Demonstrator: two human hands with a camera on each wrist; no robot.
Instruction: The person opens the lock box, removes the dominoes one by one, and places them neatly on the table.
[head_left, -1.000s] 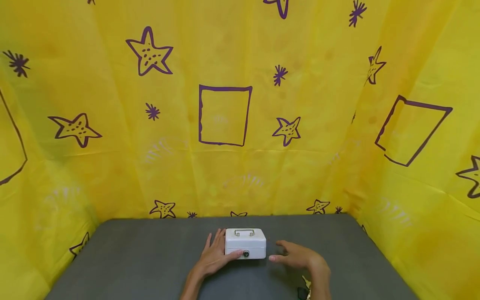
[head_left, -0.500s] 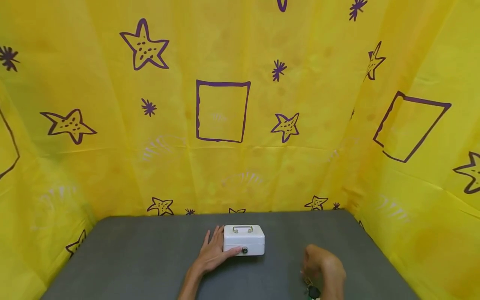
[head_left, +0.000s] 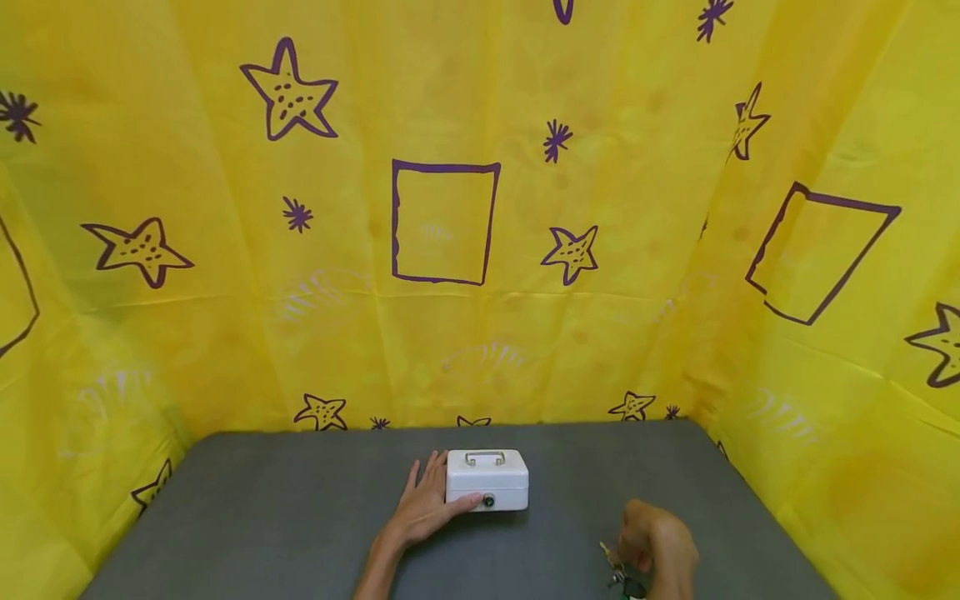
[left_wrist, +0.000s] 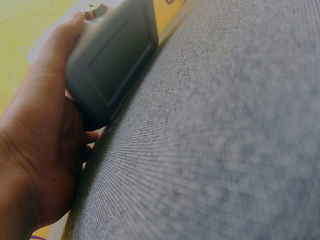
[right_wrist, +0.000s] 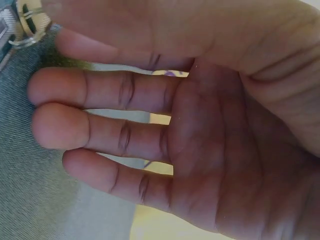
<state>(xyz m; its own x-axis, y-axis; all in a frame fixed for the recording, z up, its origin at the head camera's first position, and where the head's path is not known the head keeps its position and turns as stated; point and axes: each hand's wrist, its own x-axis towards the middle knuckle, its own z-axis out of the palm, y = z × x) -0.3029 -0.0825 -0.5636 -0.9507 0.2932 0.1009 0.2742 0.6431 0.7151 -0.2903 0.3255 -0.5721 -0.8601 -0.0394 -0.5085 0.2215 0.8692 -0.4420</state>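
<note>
A small white cash box point(head_left: 487, 482) with a folding top handle and a round front lock point(head_left: 489, 501) stands on the grey table. My left hand point(head_left: 423, 508) rests against its left side, fingers spread and fairly straight, thumb lying across the front beside the lock. In the left wrist view that hand point(left_wrist: 45, 120) touches the box point(left_wrist: 117, 57) at its corner. To the right and nearer, my right hand point(head_left: 656, 537) pinches a bunch of keys point(head_left: 617, 577) between thumb and forefinger. The right wrist view shows the keys point(right_wrist: 32, 22) at the thumb tip and the other fingers point(right_wrist: 60, 125) loosely bent.
The grey table point(head_left: 300, 517) carries the box. Yellow cloth walls point(head_left: 442, 358) printed with purple stars and squares enclose its back and sides.
My right hand has gone from beside the box to the keys at the lower right, and its thumb and forefinger have taken hold there. The left hand stays against the box.
</note>
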